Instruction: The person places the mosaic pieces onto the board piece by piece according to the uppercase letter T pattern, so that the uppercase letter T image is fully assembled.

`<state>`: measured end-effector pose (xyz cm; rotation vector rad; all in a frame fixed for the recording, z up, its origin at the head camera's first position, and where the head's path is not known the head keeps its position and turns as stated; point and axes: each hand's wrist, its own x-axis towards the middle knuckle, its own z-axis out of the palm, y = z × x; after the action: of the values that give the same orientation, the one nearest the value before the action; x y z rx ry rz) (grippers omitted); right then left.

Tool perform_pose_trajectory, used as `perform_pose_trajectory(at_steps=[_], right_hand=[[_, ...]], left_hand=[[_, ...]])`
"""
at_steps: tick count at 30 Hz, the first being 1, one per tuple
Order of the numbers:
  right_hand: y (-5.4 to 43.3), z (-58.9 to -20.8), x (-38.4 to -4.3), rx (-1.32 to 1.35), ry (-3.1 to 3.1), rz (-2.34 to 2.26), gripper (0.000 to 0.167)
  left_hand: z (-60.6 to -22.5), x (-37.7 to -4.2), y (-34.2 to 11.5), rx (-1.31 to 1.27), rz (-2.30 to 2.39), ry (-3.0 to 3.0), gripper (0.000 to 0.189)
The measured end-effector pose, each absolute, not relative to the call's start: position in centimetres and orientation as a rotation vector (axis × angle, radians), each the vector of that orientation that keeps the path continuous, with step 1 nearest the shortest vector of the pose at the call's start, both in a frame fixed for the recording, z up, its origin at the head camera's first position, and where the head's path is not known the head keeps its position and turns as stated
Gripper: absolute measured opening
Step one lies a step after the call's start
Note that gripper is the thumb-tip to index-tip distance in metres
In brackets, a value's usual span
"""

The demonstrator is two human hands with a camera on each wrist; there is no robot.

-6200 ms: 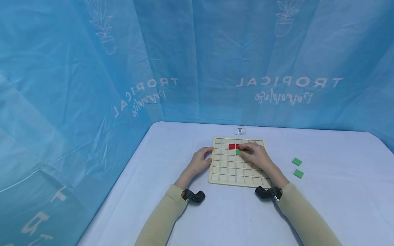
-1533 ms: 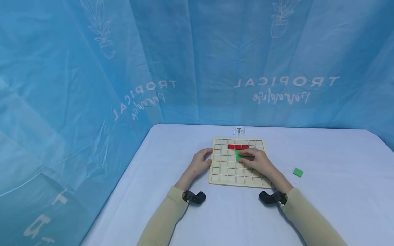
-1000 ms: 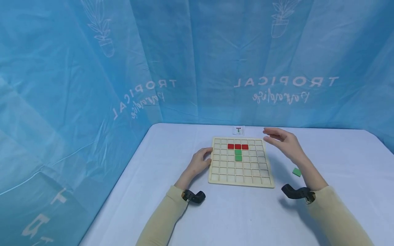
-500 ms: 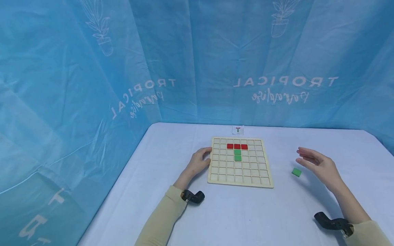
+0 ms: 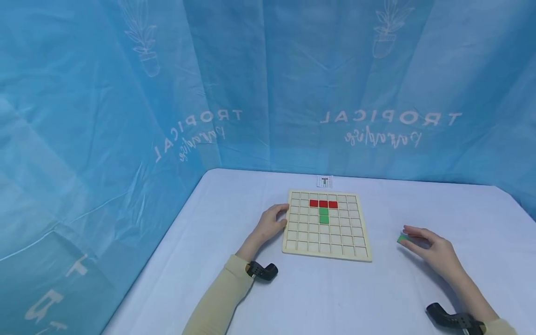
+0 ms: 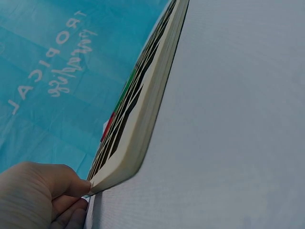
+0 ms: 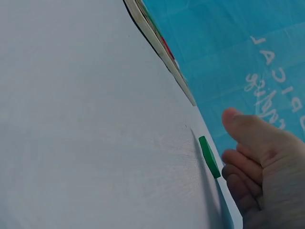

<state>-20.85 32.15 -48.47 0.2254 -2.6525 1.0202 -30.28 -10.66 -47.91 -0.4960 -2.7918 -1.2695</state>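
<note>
A pale wooden grid board point(image 5: 326, 237) lies on the table with three red tiles point(image 5: 323, 204) in a row and two green tiles point(image 5: 324, 215) below the middle one. My left hand point(image 5: 268, 225) rests at the board's left edge, thumb and fingertips touching it. In the left wrist view the thumb point(image 6: 78, 187) is against the board's rim point(image 6: 138, 143). My right hand point(image 5: 435, 251) is over a loose green tile point(image 5: 401, 238) at the right, partly hidden. In the right wrist view that tile point(image 7: 209, 157) shows apart from the thumb point(image 7: 232, 116).
A small printed card point(image 5: 324, 181) with a T-shaped pattern lies behind the board. White cloth point(image 5: 318, 298) covers the table. Blue printed curtains point(image 5: 293, 93) hang at the back and left. Each wrist wears a black camera point(image 5: 263, 271).
Over several seconds, one more red and one more green tile have come to show on the board. My right hand has moved right and down to the loose green tile. The left hand stays put.
</note>
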Motion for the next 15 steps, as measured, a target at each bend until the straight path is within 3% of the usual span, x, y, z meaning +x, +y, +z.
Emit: perform_pose_trajectory(at_steps=[15], right_hand=[[32.22,-49.49,-21.03,0.344,-2.543,0.787,0.04]], left_hand=[[-47.83,-30.25,-10.69,-0.495,-1.251,-2.801,0.047]])
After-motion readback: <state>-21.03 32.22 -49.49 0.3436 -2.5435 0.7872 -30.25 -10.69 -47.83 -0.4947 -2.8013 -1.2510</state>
